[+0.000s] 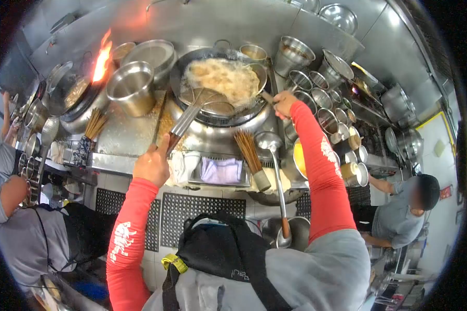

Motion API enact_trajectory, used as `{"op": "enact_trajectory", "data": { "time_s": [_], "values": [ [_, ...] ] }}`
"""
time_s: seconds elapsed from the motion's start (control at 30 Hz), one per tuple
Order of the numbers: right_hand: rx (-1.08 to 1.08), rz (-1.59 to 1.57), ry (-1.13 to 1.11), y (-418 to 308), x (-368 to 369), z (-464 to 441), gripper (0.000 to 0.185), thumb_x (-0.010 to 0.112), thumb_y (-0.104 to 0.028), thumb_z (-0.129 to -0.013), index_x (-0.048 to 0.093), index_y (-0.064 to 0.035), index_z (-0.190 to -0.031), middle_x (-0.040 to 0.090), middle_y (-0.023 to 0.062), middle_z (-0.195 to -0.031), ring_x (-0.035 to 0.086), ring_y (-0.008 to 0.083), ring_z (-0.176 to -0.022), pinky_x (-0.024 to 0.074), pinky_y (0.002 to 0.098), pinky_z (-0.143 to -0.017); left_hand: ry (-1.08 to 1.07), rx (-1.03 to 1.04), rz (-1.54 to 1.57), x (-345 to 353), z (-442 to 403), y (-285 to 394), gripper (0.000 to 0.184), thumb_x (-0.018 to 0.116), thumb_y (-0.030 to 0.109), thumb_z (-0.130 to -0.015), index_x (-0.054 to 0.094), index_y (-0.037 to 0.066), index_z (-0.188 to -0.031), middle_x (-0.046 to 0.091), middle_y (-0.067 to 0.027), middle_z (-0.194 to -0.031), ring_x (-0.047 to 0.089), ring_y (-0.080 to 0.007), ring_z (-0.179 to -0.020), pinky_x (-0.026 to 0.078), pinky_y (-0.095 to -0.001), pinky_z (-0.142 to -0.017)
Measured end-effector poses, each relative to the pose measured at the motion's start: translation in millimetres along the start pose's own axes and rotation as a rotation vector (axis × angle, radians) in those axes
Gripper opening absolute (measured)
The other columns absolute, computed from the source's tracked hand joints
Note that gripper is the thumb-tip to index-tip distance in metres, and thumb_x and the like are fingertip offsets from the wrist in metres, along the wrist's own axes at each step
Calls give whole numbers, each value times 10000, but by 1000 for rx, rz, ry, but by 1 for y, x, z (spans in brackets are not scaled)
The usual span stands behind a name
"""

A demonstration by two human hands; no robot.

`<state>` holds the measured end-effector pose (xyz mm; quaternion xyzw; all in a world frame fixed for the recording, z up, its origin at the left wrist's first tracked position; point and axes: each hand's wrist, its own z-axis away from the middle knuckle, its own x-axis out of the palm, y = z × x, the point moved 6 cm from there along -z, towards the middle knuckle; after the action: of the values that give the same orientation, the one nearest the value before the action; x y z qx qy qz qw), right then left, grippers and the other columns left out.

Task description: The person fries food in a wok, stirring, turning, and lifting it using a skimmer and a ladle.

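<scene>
My left hand [151, 165] is closed around the handle of a mesh strainer [213, 101], whose round head is at the near side of a large wok [179, 70]. In the wok, pale golden food [220, 75] lies in foaming oil. Closed on a short handle, my right hand [284, 105] holds a round-headed ladle [261, 78] at the wok's right side. Whether its bowl is solid or perforated I cannot tell. Close to the right forearm, a second ladle [269, 140] rests with its long handle pointing toward me.
Flames [102, 57] rise from another wok [78, 96] at the left. A steel pot [131, 85] and a bamboo brush [249, 150] flank my wok. Several metal containers [327, 120] crowd the right. Co-workers stand at the left and right [399, 212]. A folded purple cloth [220, 170] lies in front.
</scene>
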<state>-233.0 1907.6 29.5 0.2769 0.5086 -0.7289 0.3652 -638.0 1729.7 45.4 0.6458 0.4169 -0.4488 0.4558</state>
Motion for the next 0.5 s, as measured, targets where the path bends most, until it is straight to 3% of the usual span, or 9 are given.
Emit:
{"op": "enact_trajectory", "data": {
  "time_s": [0.03, 0.13, 0.23, 0.37, 0.5],
  "values": [
    [55, -194, -103, 7, 19, 1, 197, 547, -28, -810, 568, -14, -1005, 610, 93, -684, 525, 134, -435, 408, 284, -352, 2, 1, 5, 2, -1, -1, 624, 543, 59, -729, 411, 114, -1336, 570, -215, -858, 598, -402, -688, 507, -474, -632],
    [-89, -692, -115, 13, 46, 6, 60, 550, -35, -817, 590, -15, -858, 546, 50, -590, 438, 90, -398, 303, 238, -315, -4, 11, 20, 7, 2, 0, 684, 576, 49, -713, 376, 107, -1365, 557, -200, -852, 580, -393, -712, 494, -471, -654],
    [-95, -930, -65, 15, 44, 16, 99, 567, -45, -820, 554, -8, -911, 526, 31, -580, 410, 67, -379, 272, 215, -309, -21, -12, 2, 8, 2, -1, 693, 580, 41, -710, 373, 111, -1367, 559, -197, -865, 584, -390, -726, 496, -467, -664],
    [-51, -704, -43, 1, 34, 49, 99, 560, -54, -833, 546, -18, -924, 537, 23, -603, 428, 61, -388, 261, 208, -300, 14, -4, 6, 2, 3, 6, 570, 523, 62, -745, 452, 121, -1307, 589, -217, -899, 623, -391, -734, 516, -467, -656],
    [-127, -484, 14, -26, 30, 66, 250, 536, -49, -811, 556, 32, -1046, 559, 46, -604, 461, 103, -389, 340, 251, -337, -1, -11, -5, 0, 4, 10, 574, 521, 55, -742, 446, 106, -1309, 591, -216, -905, 624, -385, -744, 517, -459, -671]
  ]
}}
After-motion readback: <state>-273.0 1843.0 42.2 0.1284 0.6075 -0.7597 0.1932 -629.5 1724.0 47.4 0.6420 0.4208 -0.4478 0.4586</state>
